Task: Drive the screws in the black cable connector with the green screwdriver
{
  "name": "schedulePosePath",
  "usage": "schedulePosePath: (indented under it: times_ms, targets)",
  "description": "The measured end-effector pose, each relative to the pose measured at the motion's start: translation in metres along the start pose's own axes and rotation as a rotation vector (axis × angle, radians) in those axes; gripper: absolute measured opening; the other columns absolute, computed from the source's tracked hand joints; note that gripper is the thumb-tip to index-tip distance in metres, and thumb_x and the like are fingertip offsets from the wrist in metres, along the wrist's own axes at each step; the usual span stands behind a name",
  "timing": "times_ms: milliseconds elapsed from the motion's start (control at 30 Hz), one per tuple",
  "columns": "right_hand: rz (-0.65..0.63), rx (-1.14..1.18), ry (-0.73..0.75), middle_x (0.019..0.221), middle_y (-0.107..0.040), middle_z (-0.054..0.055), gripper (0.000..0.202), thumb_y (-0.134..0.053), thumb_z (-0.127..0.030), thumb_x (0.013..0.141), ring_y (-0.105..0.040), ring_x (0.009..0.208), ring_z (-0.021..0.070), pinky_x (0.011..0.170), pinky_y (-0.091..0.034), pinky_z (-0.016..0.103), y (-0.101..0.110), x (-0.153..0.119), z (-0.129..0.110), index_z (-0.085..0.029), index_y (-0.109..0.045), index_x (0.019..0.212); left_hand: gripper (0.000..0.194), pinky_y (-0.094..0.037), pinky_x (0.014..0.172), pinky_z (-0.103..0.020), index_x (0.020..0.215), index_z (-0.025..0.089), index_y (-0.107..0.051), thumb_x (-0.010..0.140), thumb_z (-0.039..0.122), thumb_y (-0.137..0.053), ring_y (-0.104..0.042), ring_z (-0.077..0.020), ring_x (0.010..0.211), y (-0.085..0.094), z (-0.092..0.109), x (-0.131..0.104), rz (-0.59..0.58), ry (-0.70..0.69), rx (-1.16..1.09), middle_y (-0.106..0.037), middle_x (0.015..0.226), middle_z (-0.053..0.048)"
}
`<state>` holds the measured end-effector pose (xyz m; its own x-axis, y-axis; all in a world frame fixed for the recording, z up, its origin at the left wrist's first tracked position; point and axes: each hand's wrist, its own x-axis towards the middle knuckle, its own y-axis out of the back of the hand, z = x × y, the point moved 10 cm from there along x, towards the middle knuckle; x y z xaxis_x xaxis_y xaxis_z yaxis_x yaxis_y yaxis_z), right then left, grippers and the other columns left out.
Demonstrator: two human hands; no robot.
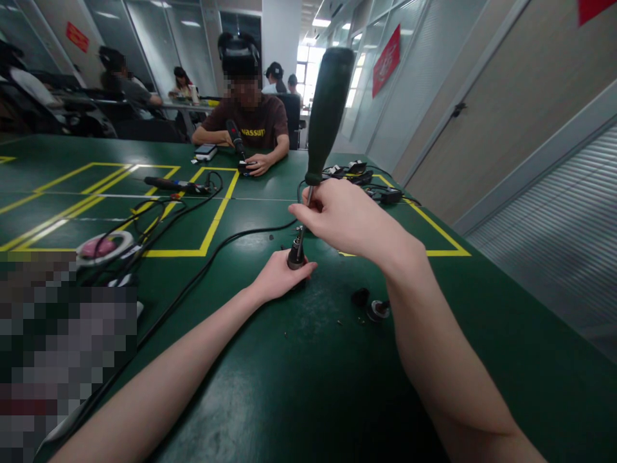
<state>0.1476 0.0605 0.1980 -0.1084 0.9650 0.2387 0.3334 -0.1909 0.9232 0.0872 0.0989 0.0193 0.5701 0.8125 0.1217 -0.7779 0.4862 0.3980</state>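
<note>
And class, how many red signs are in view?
3: a small red sign at upper left, a larger red sign right of centre, and a cropped red sign at the top right corner. More could be hidden.

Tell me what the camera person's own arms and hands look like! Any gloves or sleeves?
No gloves: the left hand and right hand are both bare. The left arm and right arm are slim, narrowing toward the wrists, with no sleeve, watch or bracelet in view. Some fingers are hidden, so I can't rule out rings.
</note>
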Motion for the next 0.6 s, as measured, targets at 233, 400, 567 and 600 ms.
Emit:
schedulePosePath:
  times_ms: [233,400,567,600]
  targets:
    - [0.004,0.045,0.058,0.075,-0.06,0.002,0.027,-0.061,-0.027,0.098,-0.043,0.065,0.0128,0.066,-0.031,0.031,-0.001,0.0,-0.001,-0.019,-0.054,0.073,0.029,-0.052,0.075,-0.033,0.071,0.02,-0.064,0.086,0.044,-0.068,-0.068,-0.0206,0.071,0.0,0.002,0.001,0.003,-0.02,0.011,-0.075,0.071,-0.003]
    - [0.059,0.048,0.07,0.074,-0.065,0.004,0.025,-0.068,-0.029,0.093,-0.051,0.067,0.0144,0.066,-0.035,0.032,0.008,-0.001,0.0,-0.017,-0.062,0.071,0.028,-0.052,0.074,-0.033,0.072,0.02,-0.065,0.087,0.044,-0.068,-0.067,-0.02,0.069,0.001,0.002,0.0,0.005,-0.028,-0.002,-0.074,0.07,-0.002]
    - [0.1,0.076,0.041,0.076,-0.07,0.007,0.023,-0.074,-0.027,0.089,-0.061,0.071,0.0179,0.069,-0.041,0.033,0.015,-0.002,0.003,-0.015,-0.069,0.07,0.028,-0.053,0.075,-0.034,0.073,0.021,-0.065,0.086,0.045,-0.067,-0.068,-0.0207,0.07,0.001,-0.001,0.0,0.004,-0.015,-0.002,-0.074,0.07,-0.002]
    - [0.096,0.09,0.042,0.077,-0.071,0.007,0.022,-0.074,-0.026,0.089,-0.062,0.072,0.0183,0.069,-0.042,0.033,0.015,-0.003,0.003,-0.015,-0.069,0.07,0.028,-0.053,0.075,-0.034,0.074,0.021,-0.065,0.086,0.045,-0.067,-0.068,-0.0208,0.07,0.001,-0.001,0.0,0.002,-0.011,-0.003,-0.075,0.071,-0.002]
